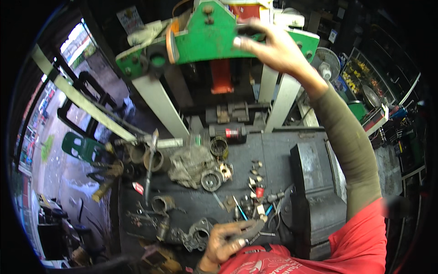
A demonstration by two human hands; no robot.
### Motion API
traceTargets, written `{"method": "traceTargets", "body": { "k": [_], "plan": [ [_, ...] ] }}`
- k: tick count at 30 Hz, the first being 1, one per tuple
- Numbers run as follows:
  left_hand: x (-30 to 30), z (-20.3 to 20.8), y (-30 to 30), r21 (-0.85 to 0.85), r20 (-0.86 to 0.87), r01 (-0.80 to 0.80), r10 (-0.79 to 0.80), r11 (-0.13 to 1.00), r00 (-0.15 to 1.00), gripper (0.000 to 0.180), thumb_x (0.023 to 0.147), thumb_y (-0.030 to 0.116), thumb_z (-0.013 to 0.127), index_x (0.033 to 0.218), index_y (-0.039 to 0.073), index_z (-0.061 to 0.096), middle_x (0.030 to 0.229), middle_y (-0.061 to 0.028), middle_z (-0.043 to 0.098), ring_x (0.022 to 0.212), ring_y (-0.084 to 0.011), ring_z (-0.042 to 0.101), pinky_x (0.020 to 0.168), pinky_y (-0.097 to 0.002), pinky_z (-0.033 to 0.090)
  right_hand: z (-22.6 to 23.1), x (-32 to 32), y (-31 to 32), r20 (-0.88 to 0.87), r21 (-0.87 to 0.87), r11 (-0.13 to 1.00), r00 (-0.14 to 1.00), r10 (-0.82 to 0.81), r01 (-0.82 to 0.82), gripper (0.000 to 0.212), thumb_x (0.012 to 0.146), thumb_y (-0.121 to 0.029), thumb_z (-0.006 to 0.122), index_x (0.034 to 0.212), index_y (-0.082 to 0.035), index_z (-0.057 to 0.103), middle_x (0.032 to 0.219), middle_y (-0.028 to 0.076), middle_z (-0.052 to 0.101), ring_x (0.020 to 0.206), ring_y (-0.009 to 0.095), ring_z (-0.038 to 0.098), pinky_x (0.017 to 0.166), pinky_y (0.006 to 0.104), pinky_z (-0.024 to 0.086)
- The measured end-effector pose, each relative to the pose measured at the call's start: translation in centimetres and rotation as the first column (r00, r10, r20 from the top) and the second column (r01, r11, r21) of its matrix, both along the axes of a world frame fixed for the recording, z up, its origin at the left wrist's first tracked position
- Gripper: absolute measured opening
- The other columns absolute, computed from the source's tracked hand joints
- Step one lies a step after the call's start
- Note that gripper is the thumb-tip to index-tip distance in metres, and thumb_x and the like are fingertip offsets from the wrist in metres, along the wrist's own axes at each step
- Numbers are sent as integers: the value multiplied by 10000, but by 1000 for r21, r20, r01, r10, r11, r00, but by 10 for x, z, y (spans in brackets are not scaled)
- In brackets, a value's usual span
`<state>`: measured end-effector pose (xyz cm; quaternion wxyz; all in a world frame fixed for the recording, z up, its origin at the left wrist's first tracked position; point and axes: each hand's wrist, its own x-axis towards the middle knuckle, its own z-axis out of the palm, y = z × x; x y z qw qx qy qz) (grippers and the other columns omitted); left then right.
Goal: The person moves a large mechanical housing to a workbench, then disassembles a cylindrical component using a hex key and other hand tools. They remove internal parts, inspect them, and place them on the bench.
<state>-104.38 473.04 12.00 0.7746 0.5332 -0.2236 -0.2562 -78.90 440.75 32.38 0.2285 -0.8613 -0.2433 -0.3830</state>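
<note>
My right hand [269, 48] is raised to the green steel crossbeam [205, 43] of a press frame. Its fingers and thumb curl round a small dark piece [250, 30], whose kind I cannot make out, against the beam's right half. Low in front of my red shirt, my left hand [226, 242] is closed on a dark, flat, curved piece [252, 231], partly hidden by the fingers. Just left of that hand, a grey metal housing [199, 233] with a round bore lies on the dark bench [283, 155]. A black ring [157, 57] hangs at the beam's left end.
Pale frame legs [159, 105] rise behind the bench. A grey rag [191, 166], a round metal part [211, 181], a long rod [149, 173] and several small tools and parts crowd the bench. A black metal block [315, 182] stands right; a fan [326, 64] is behind.
</note>
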Motion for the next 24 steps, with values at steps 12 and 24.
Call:
{"method": "traceTargets", "body": {
  "k": [12,24],
  "plan": [
    [73,111,-24,591,487,-157,-194,791,851,135,892,92,808,940,-24,758,752,-1,690,710,-64,619,630,-254,474,-78,-226,46,-745,201,934,573,341,-294,271,901,-203,807,1030,27,745,860,136,732,809,254,711,756,382,562],
    [-4,52,40,424,375,-528,388,736,842,338,936,121,794,1229,-22,706,1018,-46,727,829,-60,646,717,-222,530,-98,-241,-22,-470,186,965,879,-79,186,343,945,-227,779,1169,32,758,1020,129,792,904,170,737,805,320,584]
  ]
}}
